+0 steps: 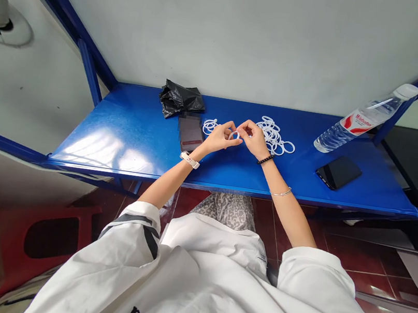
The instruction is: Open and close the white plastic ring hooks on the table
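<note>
Above the middle of the blue table, my left hand (221, 137) holds a white ring (234, 135) between thumb and fingers. My right hand (252, 138) pinches the upper right side of the same ring with its fingertips. A heap of white rings (271, 132) lies just beyond and to the right of my right hand, partly hidden by it. Several more white rings (209, 125) rest to the left, behind my left hand. Whether anything small sits between my right fingertips besides the ring is too fine to make out.
A crumpled black plastic bag (182, 99) and a dark flat phone-like object (191, 134) lie left of my hands on the blue table (142, 131). At right stand a water bottle (363, 122) and a black phone (338, 172). Blue frame posts (90, 73) rise at the sides.
</note>
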`<state>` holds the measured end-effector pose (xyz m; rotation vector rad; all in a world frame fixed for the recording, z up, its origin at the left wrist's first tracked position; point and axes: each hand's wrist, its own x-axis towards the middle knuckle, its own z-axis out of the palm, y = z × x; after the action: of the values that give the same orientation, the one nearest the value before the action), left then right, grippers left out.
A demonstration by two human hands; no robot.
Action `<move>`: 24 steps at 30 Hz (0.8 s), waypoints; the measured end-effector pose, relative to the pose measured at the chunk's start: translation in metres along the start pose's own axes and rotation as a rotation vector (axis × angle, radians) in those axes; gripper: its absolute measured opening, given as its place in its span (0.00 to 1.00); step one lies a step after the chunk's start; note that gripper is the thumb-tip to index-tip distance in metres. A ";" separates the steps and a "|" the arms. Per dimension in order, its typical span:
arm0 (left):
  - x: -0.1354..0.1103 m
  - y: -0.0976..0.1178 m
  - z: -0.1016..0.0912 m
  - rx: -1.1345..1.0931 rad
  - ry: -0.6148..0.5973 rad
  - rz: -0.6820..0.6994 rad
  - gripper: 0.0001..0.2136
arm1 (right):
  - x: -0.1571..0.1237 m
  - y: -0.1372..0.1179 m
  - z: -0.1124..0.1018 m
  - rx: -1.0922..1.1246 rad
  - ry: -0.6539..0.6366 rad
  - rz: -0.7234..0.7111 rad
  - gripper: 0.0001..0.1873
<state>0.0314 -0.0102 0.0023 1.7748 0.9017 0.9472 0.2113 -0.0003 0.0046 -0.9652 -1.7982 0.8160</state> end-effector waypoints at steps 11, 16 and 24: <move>0.001 -0.003 0.010 0.008 0.084 0.041 0.24 | -0.001 -0.005 0.002 0.039 0.006 -0.004 0.31; 0.001 -0.004 0.009 0.008 0.128 0.056 0.20 | 0.000 -0.003 0.002 0.080 0.027 0.019 0.30; 0.001 -0.005 0.007 0.097 0.206 0.121 0.27 | 0.002 0.002 0.002 0.131 0.047 0.083 0.32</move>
<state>0.0370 -0.0101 -0.0040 1.8547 0.9925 1.1996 0.2097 0.0026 0.0030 -0.9705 -1.6521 0.9433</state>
